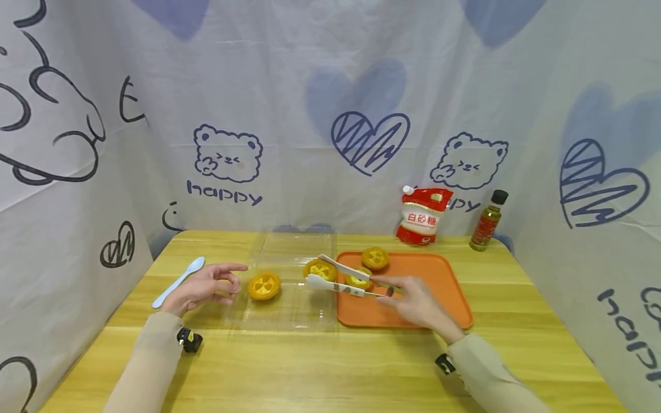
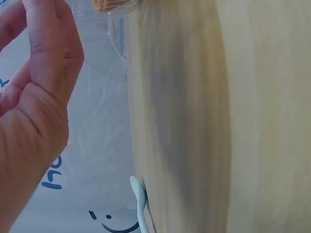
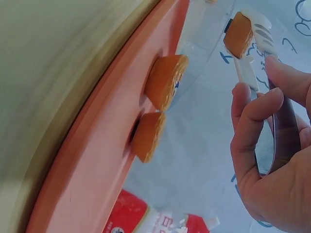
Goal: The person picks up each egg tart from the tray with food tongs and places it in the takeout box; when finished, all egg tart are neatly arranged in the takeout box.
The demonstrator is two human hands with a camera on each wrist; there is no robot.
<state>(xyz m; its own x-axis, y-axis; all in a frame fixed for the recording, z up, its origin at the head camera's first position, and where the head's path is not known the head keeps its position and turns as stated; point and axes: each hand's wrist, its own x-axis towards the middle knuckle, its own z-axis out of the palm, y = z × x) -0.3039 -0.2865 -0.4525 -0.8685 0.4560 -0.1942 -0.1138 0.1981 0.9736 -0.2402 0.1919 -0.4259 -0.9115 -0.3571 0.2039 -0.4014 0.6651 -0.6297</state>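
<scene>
Tarts (image 1: 264, 285) are spread along your wooden counter (image 1: 330, 370). On its right, the orange tray (image 1: 431, 287) carries two; just left of that, the opened clear container (image 1: 294, 314) carries one towards its left side. Behind the tray stands a red-and-white bag (image 1: 420, 218). Your left hand (image 1: 209, 285), fingers loosely bent around nothing, is near the container's tart; your right hand (image 1: 415, 299) grips tongs (image 1: 341, 286), whose tips pinch a fourth tart (image 3: 238, 36) over the container's right side.

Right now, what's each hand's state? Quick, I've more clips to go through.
Left hand: open, holding nothing.
Right hand: closed, holding the tongs, with a tart between their tips.
</scene>
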